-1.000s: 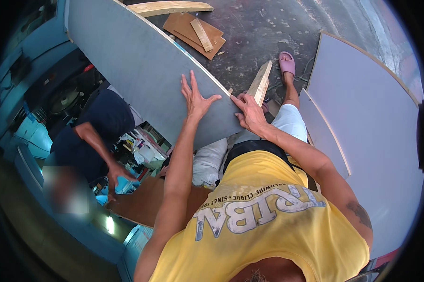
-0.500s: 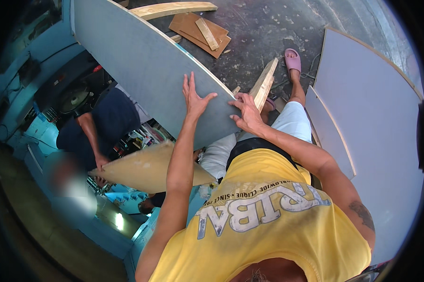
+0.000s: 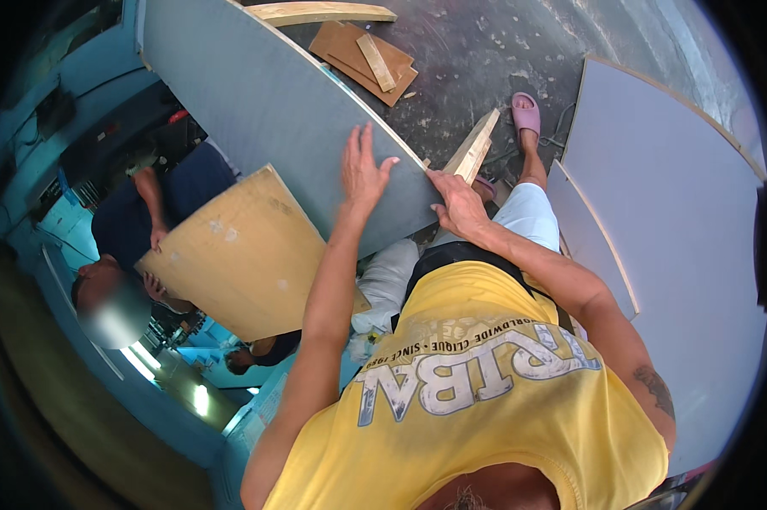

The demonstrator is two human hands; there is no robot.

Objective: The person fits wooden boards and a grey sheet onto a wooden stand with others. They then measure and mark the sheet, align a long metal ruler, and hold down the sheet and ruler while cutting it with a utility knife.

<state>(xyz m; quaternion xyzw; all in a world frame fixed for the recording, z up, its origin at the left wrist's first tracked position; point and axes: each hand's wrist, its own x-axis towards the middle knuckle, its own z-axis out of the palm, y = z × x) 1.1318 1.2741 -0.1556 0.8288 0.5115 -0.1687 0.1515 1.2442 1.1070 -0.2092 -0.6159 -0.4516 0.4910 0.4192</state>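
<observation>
A large grey panel (image 3: 256,93) with a pale edge slants across the upper left and middle. My left hand (image 3: 366,174) is open, its fingers outstretched and thumb spread against the panel's face. At the panel's near right corner, my right hand (image 3: 461,202) holds the edge; its fingers bend over the edge and the thumb is set apart, lower down. Left of my left forearm, a co-worker's hands (image 3: 156,242) hold a tan board (image 3: 239,246), whose right side passes behind my arm.
Grey panels (image 3: 655,187) with pale rims stand at the right. On the floor lie a curved wooden piece (image 3: 324,12), a brown board (image 3: 362,55) and a wooden beam (image 3: 472,149) close to my foot. White sacks (image 3: 387,280) sit beside my waist. Another person (image 3: 264,350) is at the lower left.
The co-worker has tilted the tan board up, so more of its face shows. My hands have shifted slightly to the right along the grey panel.
</observation>
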